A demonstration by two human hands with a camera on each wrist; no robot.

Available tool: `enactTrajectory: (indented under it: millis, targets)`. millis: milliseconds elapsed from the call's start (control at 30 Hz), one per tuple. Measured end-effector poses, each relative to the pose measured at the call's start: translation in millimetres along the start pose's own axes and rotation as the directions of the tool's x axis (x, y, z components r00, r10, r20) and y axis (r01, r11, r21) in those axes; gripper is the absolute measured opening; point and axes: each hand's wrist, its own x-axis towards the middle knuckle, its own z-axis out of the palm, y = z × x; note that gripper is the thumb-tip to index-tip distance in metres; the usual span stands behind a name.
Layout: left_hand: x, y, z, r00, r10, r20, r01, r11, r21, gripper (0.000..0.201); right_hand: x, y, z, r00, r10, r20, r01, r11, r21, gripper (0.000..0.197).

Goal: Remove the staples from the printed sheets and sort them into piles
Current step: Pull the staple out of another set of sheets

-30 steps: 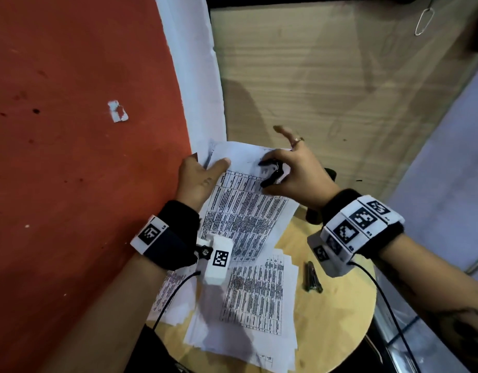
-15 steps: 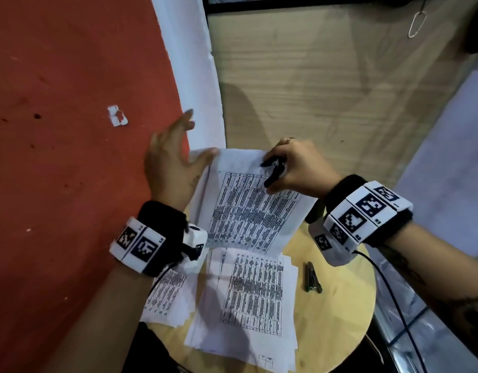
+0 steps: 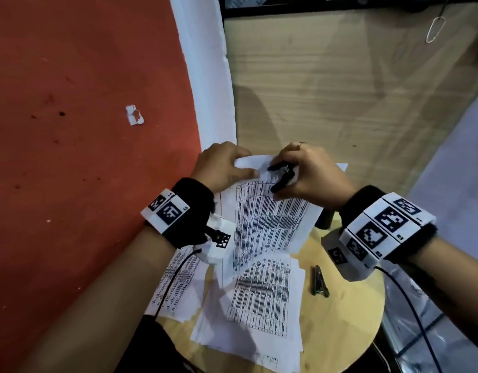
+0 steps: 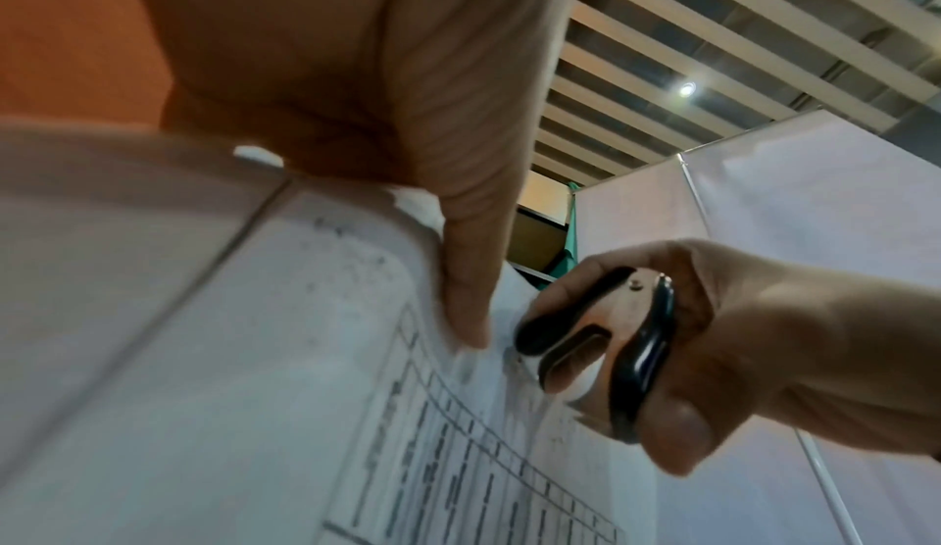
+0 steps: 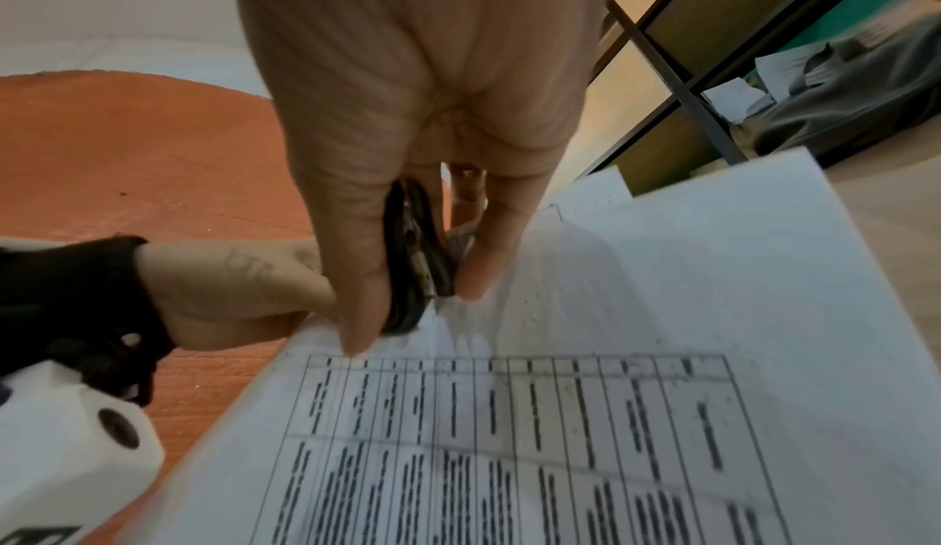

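A stapled set of printed sheets (image 3: 270,219) is held up over the round wooden table (image 3: 348,313). My left hand (image 3: 224,168) pinches its top left corner, thumb on the front (image 4: 463,284). My right hand (image 3: 310,176) grips a black staple remover (image 3: 282,176) and sets its claws on the top edge of the sheets (image 5: 662,312), right beside the left thumb. The remover (image 4: 611,344) shows its metal hinge between black handles; in the right wrist view the remover (image 5: 412,260) sits between thumb and fingers. The staple itself is hidden.
Two piles of loose printed sheets lie on the table: one in the middle (image 3: 262,300), one at the left edge (image 3: 176,286). A small dark metal tool (image 3: 320,281) lies to their right. A red wall (image 3: 71,130) stands close at the left, a wooden panel (image 3: 340,90) behind.
The left hand let go of the sheets, spread its fingers, then came back and now pinches the top left corner. The right hand shifted the remover left along the top edge.
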Motion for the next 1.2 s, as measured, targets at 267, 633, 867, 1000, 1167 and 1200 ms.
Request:
enactTrajectory:
  millis: [267,633,867,1000,1167,1200]
  targets:
    - [-4,2,-11,1.000,-0.010,-0.022,0.005,0.972,-0.236,0.022,-10,-8,20,0.912,-0.242,-0.332,0.233,0.970,-0.068,0.039]
    - [-8,10,-14,1.000,-0.017,0.019,0.024,0.884,-0.467,0.040,-5,-12,18,0.848,-0.390,-0.359,0.334,0.919,-0.210,0.033]
    - [-9,13,-13,1.000,-0.021,-0.008,0.014,0.884,-0.466,0.015,-4,-16,15,0.831,-0.418,-0.368,0.342,0.905,-0.255,0.027]
    - [-8,14,-13,1.000,-0.008,0.002,0.008,0.884,-0.467,0.022,-5,-18,13,0.831,-0.417,-0.369,0.340,0.905,-0.257,0.027]
    - [-10,18,-15,0.998,0.026,0.053,0.002,0.881,-0.472,0.020,-5,-18,11,0.842,-0.403,-0.357,0.326,0.909,-0.259,0.027]
    - [-10,19,-15,0.998,0.030,0.062,0.003,0.878,-0.478,0.018,-5,-18,11,0.845,-0.401,-0.352,0.325,0.910,-0.258,0.027]
